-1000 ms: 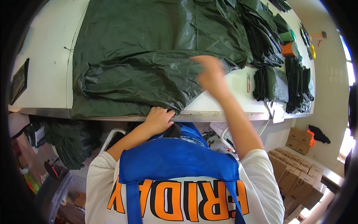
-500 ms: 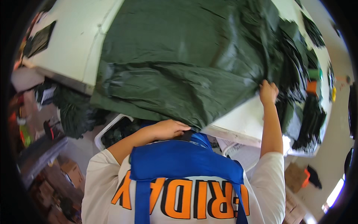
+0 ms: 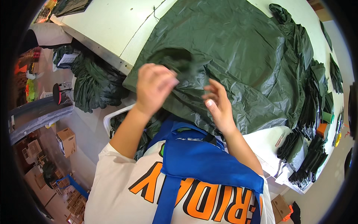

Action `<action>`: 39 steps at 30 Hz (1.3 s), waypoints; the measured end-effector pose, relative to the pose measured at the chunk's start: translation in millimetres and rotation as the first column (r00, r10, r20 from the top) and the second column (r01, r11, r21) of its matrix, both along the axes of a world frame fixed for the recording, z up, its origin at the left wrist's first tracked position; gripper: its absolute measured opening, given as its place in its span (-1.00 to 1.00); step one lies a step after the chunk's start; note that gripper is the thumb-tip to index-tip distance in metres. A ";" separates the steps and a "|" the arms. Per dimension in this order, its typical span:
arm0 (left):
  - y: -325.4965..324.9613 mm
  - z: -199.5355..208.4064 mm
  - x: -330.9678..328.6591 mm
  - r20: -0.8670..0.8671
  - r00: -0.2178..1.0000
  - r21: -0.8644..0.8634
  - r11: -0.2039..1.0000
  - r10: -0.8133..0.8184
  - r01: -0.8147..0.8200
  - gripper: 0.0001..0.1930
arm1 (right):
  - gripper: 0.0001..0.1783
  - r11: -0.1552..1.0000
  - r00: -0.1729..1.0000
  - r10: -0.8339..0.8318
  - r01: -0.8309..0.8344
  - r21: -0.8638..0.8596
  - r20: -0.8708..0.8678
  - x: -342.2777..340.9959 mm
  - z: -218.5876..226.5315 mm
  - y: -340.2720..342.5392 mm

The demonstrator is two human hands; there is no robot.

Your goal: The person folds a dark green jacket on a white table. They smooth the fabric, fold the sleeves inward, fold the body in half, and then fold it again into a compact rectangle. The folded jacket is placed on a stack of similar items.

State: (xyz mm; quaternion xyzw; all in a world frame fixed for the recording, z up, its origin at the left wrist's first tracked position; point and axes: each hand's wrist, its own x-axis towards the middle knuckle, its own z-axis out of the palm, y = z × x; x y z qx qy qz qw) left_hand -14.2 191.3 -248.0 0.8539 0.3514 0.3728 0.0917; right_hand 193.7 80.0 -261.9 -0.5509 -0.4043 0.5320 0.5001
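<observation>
A dark green, glossy sheet (image 3: 242, 56) lay spread across the white surface (image 3: 112, 22).
It was creased throughout, fairly flat toward its middle and rumpled into loose folds along its near side, which reached past the surface's front edge; its right side bunched into gathers, and a darker, blurred patch showed toward its left.
</observation>
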 end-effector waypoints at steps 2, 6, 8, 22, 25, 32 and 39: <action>-20.2 7.3 14.0 0.035 0.976 0.068 0.975 -0.215 0.212 -0.79 | -0.32 0.995 0.978 -0.098 0.096 -0.021 -0.183 -22.7 23.7 28.2; -30.3 17.4 -3.9 0.193 0.974 0.045 0.993 -0.118 0.111 -0.77 | -0.53 0.982 0.919 -0.176 0.143 -0.120 -0.353 -9.9 28.7 41.7; -21.9 7.4 -15.3 0.383 0.909 -0.335 0.942 0.168 -0.033 -0.64 | -0.53 0.982 0.902 -0.181 0.147 -0.116 -0.391 -9.3 35.2 36.3; -9.5 54.4 -16.7 0.299 0.888 -0.910 0.383 0.349 0.156 -0.69 | -0.53 0.984 0.969 -0.160 0.142 -0.103 -0.187 -13.9 52.2 28.4; -17.1 49.4 -11.1 0.433 0.862 -0.826 0.500 0.264 0.262 -0.81 | -0.46 0.963 0.838 -0.257 0.182 0.197 0.482 -6.7 48.9 21.8; -42.4 66.9 15.8 0.436 0.878 -0.855 0.397 0.198 0.334 -0.82 | -0.60 0.789 0.404 -0.276 -0.423 0.445 0.872 -10.3 91.0 -3.9; -60.8 76.9 46.5 0.544 0.599 -0.769 0.065 0.587 0.635 -0.61 | -0.75 0.684 0.399 -0.471 -0.397 0.612 0.786 1.9 63.6 -24.9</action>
